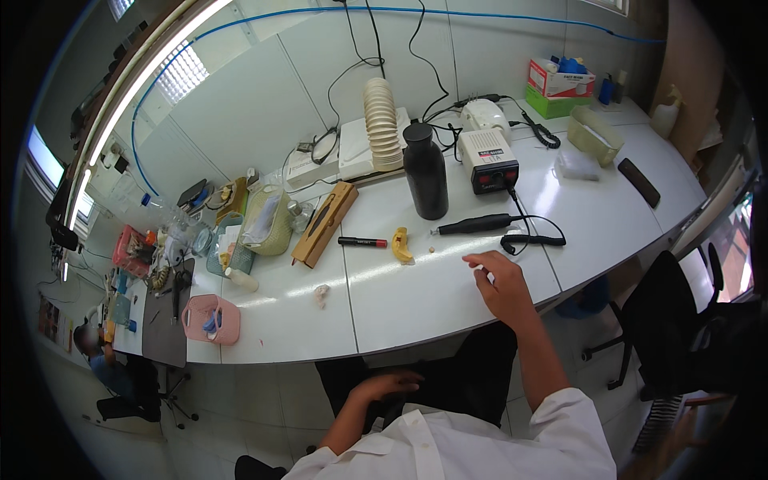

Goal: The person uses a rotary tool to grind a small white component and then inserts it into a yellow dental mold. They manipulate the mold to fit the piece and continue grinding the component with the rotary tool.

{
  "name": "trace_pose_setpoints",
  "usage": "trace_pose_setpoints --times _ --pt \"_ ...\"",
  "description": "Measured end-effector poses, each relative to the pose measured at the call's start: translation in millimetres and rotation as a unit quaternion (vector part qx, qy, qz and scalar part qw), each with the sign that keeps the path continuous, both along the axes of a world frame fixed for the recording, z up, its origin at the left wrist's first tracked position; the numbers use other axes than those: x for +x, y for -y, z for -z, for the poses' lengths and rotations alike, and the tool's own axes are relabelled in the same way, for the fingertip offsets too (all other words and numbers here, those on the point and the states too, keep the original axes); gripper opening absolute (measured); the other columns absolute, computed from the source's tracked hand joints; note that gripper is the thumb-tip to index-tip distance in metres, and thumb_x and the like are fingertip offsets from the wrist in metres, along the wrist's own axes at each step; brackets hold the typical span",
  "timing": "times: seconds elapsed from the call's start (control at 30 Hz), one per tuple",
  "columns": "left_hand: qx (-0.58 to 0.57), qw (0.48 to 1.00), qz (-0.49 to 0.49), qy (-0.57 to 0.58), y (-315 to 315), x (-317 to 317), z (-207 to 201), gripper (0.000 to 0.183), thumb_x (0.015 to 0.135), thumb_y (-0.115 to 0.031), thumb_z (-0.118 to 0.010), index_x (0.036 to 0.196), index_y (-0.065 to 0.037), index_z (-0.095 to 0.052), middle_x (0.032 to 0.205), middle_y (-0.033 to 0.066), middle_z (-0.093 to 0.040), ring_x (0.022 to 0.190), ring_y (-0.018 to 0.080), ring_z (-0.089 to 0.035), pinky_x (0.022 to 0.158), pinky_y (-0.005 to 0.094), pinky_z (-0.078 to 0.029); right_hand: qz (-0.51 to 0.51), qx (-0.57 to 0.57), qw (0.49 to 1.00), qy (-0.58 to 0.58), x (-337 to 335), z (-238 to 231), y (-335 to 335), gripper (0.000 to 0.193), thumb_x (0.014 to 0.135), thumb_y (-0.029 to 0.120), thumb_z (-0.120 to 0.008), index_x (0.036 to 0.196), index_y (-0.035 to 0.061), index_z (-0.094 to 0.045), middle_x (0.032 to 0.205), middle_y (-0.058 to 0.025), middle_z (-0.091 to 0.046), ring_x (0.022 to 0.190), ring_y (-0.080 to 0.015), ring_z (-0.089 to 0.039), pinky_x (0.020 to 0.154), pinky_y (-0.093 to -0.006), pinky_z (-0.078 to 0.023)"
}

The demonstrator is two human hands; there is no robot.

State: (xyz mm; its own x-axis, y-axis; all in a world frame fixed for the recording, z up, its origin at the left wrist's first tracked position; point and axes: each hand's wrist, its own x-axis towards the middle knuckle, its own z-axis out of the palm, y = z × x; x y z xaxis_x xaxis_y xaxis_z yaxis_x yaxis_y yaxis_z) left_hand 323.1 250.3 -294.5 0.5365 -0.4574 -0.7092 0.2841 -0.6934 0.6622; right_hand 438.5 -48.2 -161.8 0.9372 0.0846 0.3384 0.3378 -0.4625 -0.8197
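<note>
My right hand (pixel 500 286) is raised above the front edge of the white worktop, palm down, with fingers loosely bent and thumb apart from the index finger; I see nothing held in it. Just beyond it lie a black rotary handpiece (pixel 478 225) with a coiled cord and a small tan crumb (pixel 432 250). A curved yellow piece (pixel 402 245), perhaps wax or a moulded model, sits further left beside a black and red marker-like stick (pixel 362 242). Down on my lap, my left hand (pixel 390 386) lies flat with its fingers stretched, holding nothing.
A dark bottle (pixel 426 176) and a handpiece control box (pixel 489 162) stand behind. To the left are a long wooden case (pixel 326 224), a crumpled whitish bit (pixel 321 295) and a pink basket (pixel 211 320). A phone (pixel 638 182) lies right; a person sits far left.
</note>
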Motion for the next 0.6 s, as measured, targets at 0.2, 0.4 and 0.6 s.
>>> trace_pose_setpoints --times 0.2,0.4,0.6 --pt "-0.241 0.957 0.032 0.157 -15 -11 -107 0.032 0.094 -0.021 -0.068 0.121 -0.004 -0.068 0.115 0.0103 -0.069 0.104 0.0213 -0.065 0.091 0.0329 -0.051 0.054 -0.211 0.967 0.134 52 5 -14 0.032 0.082 0.013 -0.074 0.113 0.0128 -0.069 0.108 -0.0045 -0.062 0.102 -0.0224 -0.059 0.084 -0.0363 -0.048" --pt "-0.271 0.882 0.014 0.385 -17 52 -165 0.020 0.093 -0.019 -0.069 0.100 -0.001 -0.073 0.089 0.0069 -0.071 0.078 0.0154 -0.068 0.071 0.0264 -0.054 0.034 -0.266 0.956 0.117 60 -9 -22 0.021 0.086 0.012 -0.072 0.107 0.0078 -0.072 0.095 -0.0067 -0.068 0.100 -0.0251 -0.061 0.089 -0.0387 -0.044" --pt "-0.508 0.789 -0.161 0.307 -79 28 -115 0.055 0.096 -0.040 -0.063 0.060 -0.001 -0.047 0.053 0.0023 -0.036 0.046 0.0143 -0.033 0.046 0.0285 -0.028 0.016 0.045 0.997 0.065 -55 22 -12 0.026 0.084 -0.011 -0.053 0.100 0.0010 -0.070 0.095 -0.0149 -0.072 0.086 -0.0283 -0.070 0.076 -0.0322 -0.055"
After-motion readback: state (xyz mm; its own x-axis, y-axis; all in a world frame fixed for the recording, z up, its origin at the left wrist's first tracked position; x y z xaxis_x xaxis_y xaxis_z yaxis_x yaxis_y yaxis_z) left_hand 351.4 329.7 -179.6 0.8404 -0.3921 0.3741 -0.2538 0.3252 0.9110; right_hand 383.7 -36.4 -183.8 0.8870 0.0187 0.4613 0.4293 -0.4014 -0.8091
